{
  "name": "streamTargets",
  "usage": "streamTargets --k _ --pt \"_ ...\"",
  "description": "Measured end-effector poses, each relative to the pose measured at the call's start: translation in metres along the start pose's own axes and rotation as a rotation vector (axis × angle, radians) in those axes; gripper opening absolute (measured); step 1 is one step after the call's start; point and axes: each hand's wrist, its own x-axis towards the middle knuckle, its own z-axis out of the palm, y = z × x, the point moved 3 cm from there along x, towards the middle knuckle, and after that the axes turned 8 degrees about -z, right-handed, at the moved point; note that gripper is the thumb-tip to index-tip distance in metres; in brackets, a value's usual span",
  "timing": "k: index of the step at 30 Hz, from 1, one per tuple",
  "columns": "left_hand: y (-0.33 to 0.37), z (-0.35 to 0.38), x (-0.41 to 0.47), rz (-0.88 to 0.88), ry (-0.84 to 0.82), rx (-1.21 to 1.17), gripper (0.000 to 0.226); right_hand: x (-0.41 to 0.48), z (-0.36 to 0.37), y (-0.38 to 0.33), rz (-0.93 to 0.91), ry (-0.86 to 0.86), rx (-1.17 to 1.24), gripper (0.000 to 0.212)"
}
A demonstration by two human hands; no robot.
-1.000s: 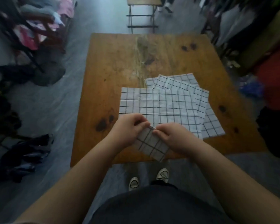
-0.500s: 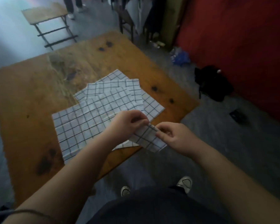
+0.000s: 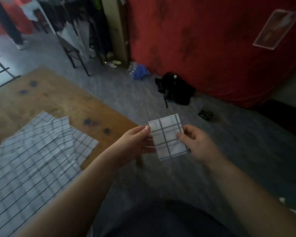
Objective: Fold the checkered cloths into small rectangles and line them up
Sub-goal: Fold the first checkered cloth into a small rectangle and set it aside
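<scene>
A checkered cloth folded into a small rectangle [image 3: 167, 136] is held upright in the air, off the right edge of the table and over the floor. My left hand [image 3: 135, 142] pinches its left edge and my right hand [image 3: 195, 142] pinches its right edge with the thumb on the front. Several unfolded white checkered cloths [image 3: 32, 159] lie overlapping on the wooden table [image 3: 61, 103] at the left. The view is blurred by motion.
Grey floor lies below my hands. A black bag [image 3: 174, 89] and a small dark object [image 3: 205, 114] sit on the floor near a red wall [image 3: 212, 40]. A blue bag [image 3: 140, 71], a chair [image 3: 70, 47] and a person's legs [image 3: 14, 31] are further back.
The view has swung right, away from the table. Both hands have carried the folded cloth from over the table's front edge out over the floor, and it now stands upright between them.
</scene>
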Motion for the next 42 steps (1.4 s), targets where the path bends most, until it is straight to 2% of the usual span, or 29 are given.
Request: streamTargets --k 2,5,9,13,18,23,29,33,41,42 --pt "0.002 0.042 0.032 -0.037 -0.095 0.072 0.055 0.008 -0.042 0.004 0.016 0.074 0.033 0.01" --pt "0.012 0.095 0.07 -0.022 -0.153 0.192 0.041 0.017 -0.095 0.014 0.038 0.184 0.034 0.01" --pt "0.032 0.139 0.117 0.001 -0.039 0.321 0.018 0.031 -0.145 0.028 0.101 0.29 0.08 0.013" --pt "0.049 0.159 0.165 -0.012 -0.01 0.376 0.016 0.06 -0.177 0.043 0.149 0.282 0.041 0.021" --pt "0.072 0.16 0.241 -0.062 0.003 0.316 0.018 0.127 -0.211 0.058 0.184 0.325 -0.045 0.027" --pt "0.12 0.127 0.332 -0.055 0.009 0.246 0.017 0.236 -0.225 0.056 0.186 0.351 -0.076 0.02" --pt "0.214 0.062 0.417 0.022 0.09 0.253 0.012 0.396 -0.209 0.024 0.167 0.271 -0.144 0.019" --pt "0.272 -0.006 0.449 0.087 0.237 0.199 0.008 0.498 -0.172 -0.008 0.112 0.141 -0.181 0.017" --pt "0.332 -0.155 0.477 0.128 0.615 0.0 0.004 0.679 -0.05 -0.031 0.018 -0.29 -0.205 0.003" --pt "0.339 -0.172 0.484 0.133 0.658 -0.022 0.006 0.702 -0.035 -0.03 0.007 -0.328 -0.208 0.007"
